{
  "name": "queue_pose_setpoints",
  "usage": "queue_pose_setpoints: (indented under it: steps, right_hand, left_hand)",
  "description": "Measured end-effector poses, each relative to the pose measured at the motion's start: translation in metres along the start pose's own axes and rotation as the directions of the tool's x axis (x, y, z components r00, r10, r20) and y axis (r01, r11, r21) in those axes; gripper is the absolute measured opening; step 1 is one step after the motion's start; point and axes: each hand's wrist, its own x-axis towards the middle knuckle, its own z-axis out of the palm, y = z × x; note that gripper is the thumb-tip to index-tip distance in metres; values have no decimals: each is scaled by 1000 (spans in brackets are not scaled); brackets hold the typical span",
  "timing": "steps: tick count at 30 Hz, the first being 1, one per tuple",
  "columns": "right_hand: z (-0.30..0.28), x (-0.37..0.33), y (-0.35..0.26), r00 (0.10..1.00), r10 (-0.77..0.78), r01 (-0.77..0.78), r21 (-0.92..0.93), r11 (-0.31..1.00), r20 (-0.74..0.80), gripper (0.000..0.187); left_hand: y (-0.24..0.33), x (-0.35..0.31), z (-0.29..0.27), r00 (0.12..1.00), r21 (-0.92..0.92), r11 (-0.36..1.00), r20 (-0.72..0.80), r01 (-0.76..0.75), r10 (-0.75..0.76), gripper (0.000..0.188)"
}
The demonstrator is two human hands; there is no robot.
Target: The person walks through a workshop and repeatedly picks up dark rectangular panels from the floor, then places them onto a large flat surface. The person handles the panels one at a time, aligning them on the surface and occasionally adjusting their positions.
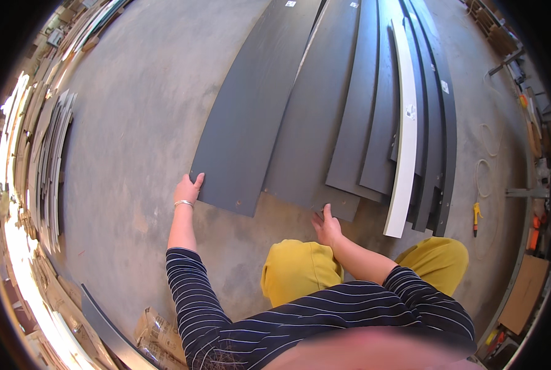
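Several long dark grey panels fan out in an overlapping row on the concrete floor in front of me. My left hand [189,189] grips the near left corner of the leftmost panel [241,135], its thumb on the top face and the other fingers partly hidden at the edge. At the near edge of the neighbouring dark grey panel [312,135], my right hand [328,228] has its thumb on top, with the fingers partly out of sight below. A narrow white board [405,142] lies lengthwise over the panels farther right. Small labels show on some boards.
Stacked boards [52,166] line the left side, with a cardboard box [159,336] at lower left. A yellow air blow gun [476,216] lies on the floor at right beside a thin pale hose [483,176]. My knees [300,268] are bent close behind the panels' near ends.
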Motion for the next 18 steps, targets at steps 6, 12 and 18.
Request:
queue_pose_setpoints:
  steps: [6, 12, 18]
  right_hand:
    - [16, -10, -4, 967, 88, -153, 268, 951, 238, 35]
    - [36, -15, 3, 940, 162, -219, 168, 961, 299, 36]
    - [56, -36, -6, 873, 402, -366, -172, 914, 277, 52]
  left_hand:
    - [9, -11, 3, 1000, -75, 997, -19, -19, 17, 74]
    - [20, -23, -20, 1000, -63, 998, 2, -24, 24, 74]
    - [49, -62, 5, 998, -42, 998, -26, -53, 51, 71]
